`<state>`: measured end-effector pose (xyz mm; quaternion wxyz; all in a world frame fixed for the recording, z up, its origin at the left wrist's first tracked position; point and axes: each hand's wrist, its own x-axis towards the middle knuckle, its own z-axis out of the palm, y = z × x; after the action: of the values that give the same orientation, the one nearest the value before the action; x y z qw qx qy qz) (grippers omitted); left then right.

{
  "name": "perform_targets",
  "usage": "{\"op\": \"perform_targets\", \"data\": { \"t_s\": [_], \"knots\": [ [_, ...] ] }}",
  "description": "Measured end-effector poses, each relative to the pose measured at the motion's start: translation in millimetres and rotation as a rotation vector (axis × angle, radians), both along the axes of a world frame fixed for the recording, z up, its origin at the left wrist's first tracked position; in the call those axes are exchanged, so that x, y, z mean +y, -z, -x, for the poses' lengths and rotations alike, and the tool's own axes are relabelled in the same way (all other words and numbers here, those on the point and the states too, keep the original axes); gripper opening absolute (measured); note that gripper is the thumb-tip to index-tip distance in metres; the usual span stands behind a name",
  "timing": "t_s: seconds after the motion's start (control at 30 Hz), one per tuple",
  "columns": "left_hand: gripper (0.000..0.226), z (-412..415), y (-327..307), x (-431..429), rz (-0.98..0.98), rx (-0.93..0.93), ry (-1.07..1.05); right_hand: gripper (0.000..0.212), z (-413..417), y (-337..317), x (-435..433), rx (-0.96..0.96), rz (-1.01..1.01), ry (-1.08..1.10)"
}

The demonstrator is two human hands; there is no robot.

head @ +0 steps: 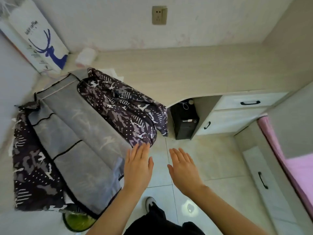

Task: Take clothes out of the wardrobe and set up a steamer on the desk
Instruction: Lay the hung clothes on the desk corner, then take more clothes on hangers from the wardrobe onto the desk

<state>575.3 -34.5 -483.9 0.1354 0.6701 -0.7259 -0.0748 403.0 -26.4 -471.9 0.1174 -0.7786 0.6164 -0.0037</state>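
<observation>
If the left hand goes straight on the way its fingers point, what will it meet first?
Probably the dark patterned garment: the left hand aims at its near end, just ahead. Depth is unclear; the fingertips may already touch it.

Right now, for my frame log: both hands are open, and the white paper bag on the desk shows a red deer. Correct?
No: the head view shows a blue deer on the white paper bag, not red. The left hand and right hand are indeed open.
</observation>
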Motion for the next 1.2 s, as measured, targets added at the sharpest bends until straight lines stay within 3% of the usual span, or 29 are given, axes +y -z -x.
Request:
{"op": "perform_targets", "data": {
  "t_s": [0.27,0.8,1.2],
  "knots": [
    [0.047,98,-6,43,0.002,0.004,0.252,0.057,97,-3,83,-0.027,-0.005,0.206],
    [0.049,352,7,229,-0.154,0.027,0.74,0.054,310,-1,321,0.01,0.026,0.689],
    [0.049,488,5,253,-0.153,0.023,1.011,0.056,417,1,379,-0.035,-0.005,0.973]
  ]
}}
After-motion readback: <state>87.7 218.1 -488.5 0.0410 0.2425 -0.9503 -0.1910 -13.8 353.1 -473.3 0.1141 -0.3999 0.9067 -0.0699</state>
